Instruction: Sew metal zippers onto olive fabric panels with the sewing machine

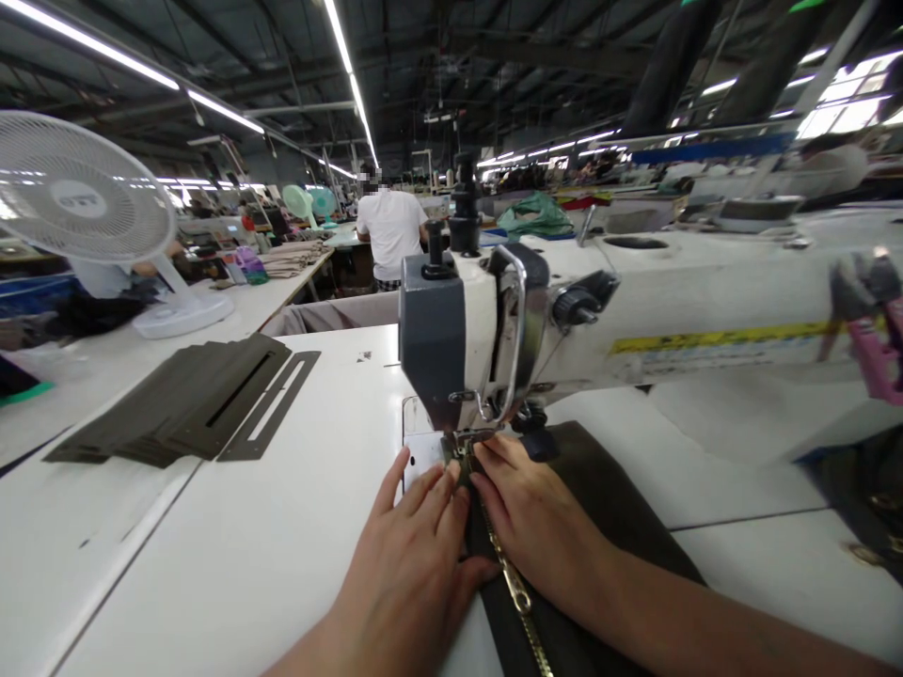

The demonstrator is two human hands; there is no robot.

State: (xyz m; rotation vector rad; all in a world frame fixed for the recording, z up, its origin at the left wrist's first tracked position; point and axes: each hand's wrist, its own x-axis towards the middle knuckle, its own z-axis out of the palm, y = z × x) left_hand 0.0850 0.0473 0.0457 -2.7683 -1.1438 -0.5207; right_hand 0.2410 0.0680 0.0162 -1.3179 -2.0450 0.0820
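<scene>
Head camera, far left: a white fan (81, 193) stands on the neighbouring table, and near it lies a stack of dark pieces (176, 395), with one slotted piece (272, 404) at its right side. Next comes my left hand (416, 555), palm down and spread, grasping nothing, its fingertips on the dark cloth (599, 489) by the presser foot (462, 447) of the sewing machine (434, 329).

Between my hands lies the zipper (540, 649), on the cloth. Its long axis runs from the foot back toward me, slanting a little to the right, with the gold pull (520, 597) nearer me than my fingertips. My left thumb ends just beside the teeth; my right hand (526, 508) is nearer their upper end, its fingertips close up to the foot. I cannot tell whether those fingers pinch the cloth or only press it.

Most of the cloth spreads right, under my right wrist. Farther right, a pink-handled tool (875, 348) shows against the machine's arm.
</scene>
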